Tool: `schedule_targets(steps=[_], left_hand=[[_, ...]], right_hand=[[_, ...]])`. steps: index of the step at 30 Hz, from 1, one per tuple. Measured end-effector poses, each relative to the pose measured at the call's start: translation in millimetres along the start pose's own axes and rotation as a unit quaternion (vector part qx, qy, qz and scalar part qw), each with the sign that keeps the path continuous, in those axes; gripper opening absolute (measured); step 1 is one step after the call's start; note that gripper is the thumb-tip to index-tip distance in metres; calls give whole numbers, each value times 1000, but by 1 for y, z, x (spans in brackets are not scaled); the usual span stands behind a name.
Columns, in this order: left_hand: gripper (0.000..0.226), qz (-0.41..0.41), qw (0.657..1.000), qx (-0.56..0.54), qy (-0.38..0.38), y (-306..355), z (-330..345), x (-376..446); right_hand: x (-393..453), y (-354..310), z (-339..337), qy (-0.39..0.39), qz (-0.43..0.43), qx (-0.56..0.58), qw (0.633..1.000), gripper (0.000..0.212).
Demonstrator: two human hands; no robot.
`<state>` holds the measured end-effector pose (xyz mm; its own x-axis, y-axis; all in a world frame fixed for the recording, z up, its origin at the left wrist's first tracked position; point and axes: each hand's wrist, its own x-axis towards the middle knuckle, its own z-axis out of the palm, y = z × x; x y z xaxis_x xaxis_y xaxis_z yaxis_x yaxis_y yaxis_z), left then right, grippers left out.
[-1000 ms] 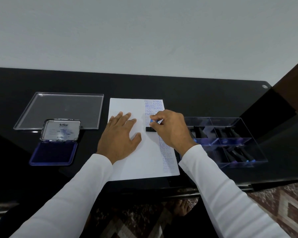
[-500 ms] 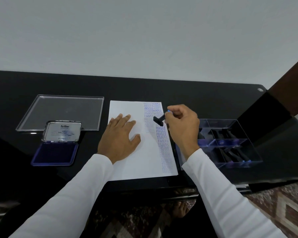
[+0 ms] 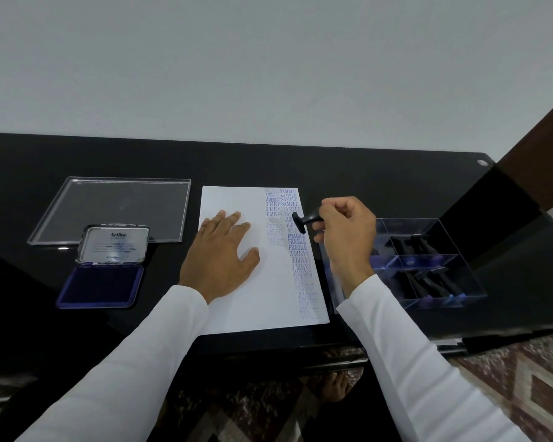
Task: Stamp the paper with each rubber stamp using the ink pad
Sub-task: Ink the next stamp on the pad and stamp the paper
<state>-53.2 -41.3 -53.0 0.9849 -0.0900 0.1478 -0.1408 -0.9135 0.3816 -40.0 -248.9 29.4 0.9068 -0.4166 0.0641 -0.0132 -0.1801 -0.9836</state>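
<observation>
A white paper (image 3: 268, 298) lies in the middle of the black table, with columns of blue stamped words along its right side. My left hand (image 3: 219, 258) rests flat on the paper with fingers spread. My right hand (image 3: 345, 234) pinches a black rubber stamp (image 3: 304, 222) by its handle, lifted off the paper and tilted, its face turned left above the sheet's right edge. An open blue ink pad (image 3: 101, 287) with its lid raised sits at the left.
A clear compartment box (image 3: 428, 260) holding several black stamps stands right of the paper. A clear flat lid (image 3: 115, 208) lies behind the ink pad. The table's front edge runs just below the paper; patterned floor shows beneath.
My right hand lifted the stamp off the paper and carried it to the right, tilting it sideways. New FRAGILE marks show where it pressed. My left hand stayed on the paper.
</observation>
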Motion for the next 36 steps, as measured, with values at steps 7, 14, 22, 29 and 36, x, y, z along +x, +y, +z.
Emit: schedule_targets(steps=[7,14,22,29,36], left_hand=[[61,4,1000,5,0,-1,1,0],[62,4,1000,4,-1,0,1,0],[60,4,1000,3,0,0,0,0],[60,3,1000,5,-5,1,-1,0],[62,4,1000,7,-7,1,-2,0]], right_hand=[[0,1,0,6,2,0,1000,10],[2,2,-1,8,4,9,1000,11],[2,4,-1,7,1,-2,1000,10],[1,2,-2,8,2,3,1000,11],[-1,0,-2,4,3,8,1000,10]])
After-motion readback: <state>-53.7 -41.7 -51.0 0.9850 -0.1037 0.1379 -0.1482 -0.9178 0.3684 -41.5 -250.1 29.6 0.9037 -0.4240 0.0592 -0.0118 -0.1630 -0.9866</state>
